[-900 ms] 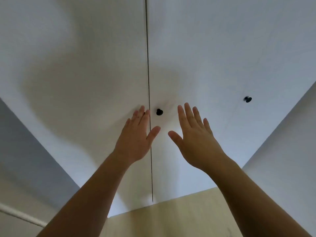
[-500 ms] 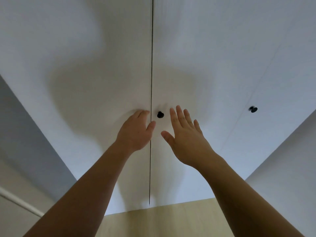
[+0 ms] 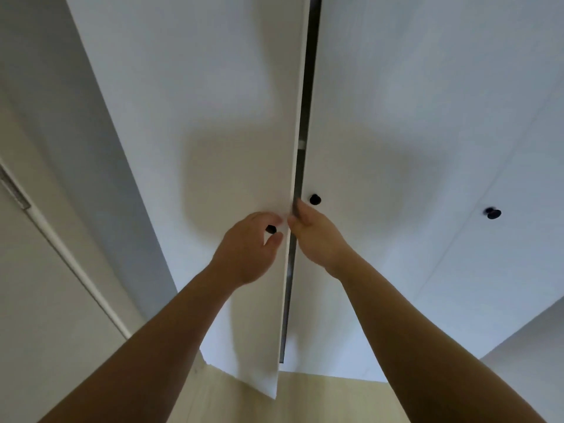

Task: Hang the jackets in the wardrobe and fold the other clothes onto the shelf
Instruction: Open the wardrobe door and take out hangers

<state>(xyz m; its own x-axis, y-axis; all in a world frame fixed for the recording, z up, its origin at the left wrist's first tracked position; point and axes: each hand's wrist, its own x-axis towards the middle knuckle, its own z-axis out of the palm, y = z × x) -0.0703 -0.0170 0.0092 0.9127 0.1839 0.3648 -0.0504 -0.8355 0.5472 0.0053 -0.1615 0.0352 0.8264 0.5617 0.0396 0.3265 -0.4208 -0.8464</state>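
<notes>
Left hand (image 3: 248,251) pinching black knob (image 3: 270,229) on ajar left wardrobe door (image 3: 213,117), right hand (image 3: 320,239) beside it, fingers curled round that door's edge in the dark gap (image 3: 306,117), second knob (image 3: 314,199) just beyond the fingertips on right door (image 3: 412,102)

Three white wardrobe doors are showing: the left door (image 3: 213,117), the middle door (image 3: 412,117) and the right door (image 3: 534,239). Three black round knobs are sitting on them, one per door: the left knob (image 3: 270,229), the middle knob (image 3: 314,199) and the right knob (image 3: 492,213). Two bare hands are reaching up: the left hand (image 3: 247,248) and the right hand (image 3: 317,236). One dark gap (image 3: 305,132) is running between the left and middle doors.
</notes>
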